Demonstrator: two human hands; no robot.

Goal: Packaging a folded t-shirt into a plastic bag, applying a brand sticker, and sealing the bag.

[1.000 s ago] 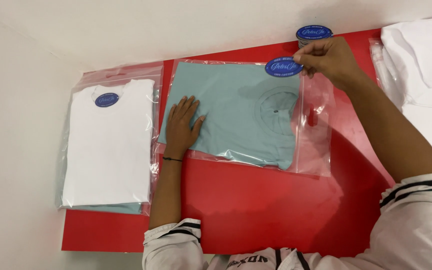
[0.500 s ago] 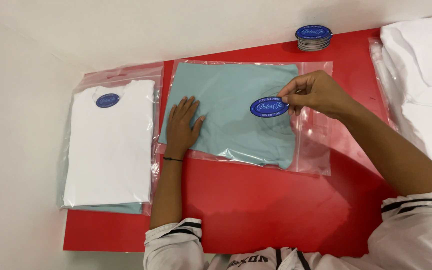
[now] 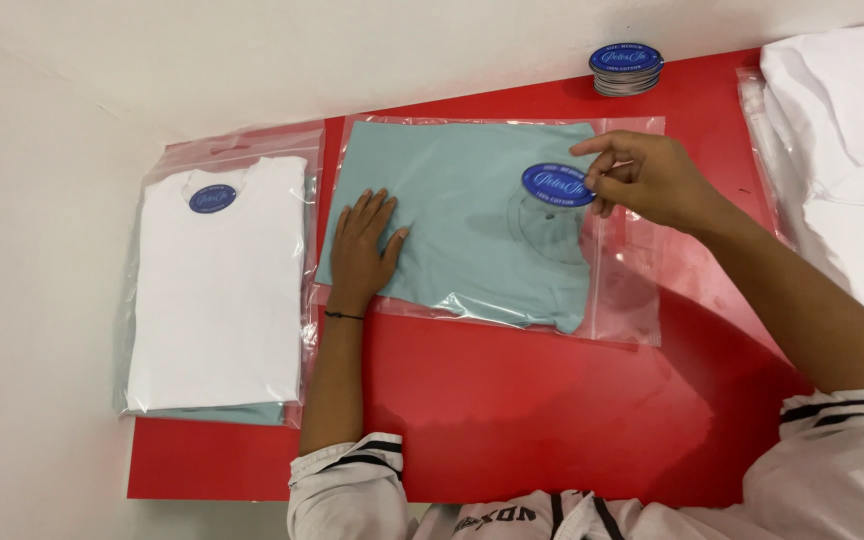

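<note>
Left hand (image 3: 360, 252) flat, fingers spread, pressing bagged teal shirt (image 3: 462, 215) on red table (image 3: 512, 420). Right hand (image 3: 644, 180) pinching blue oval sticker (image 3: 557, 185), sticker over shirt collar near bag's right end. Sticker stack (image 3: 627, 68) at table's far edge. Bagged white shirt (image 3: 217, 280) left.
</note>
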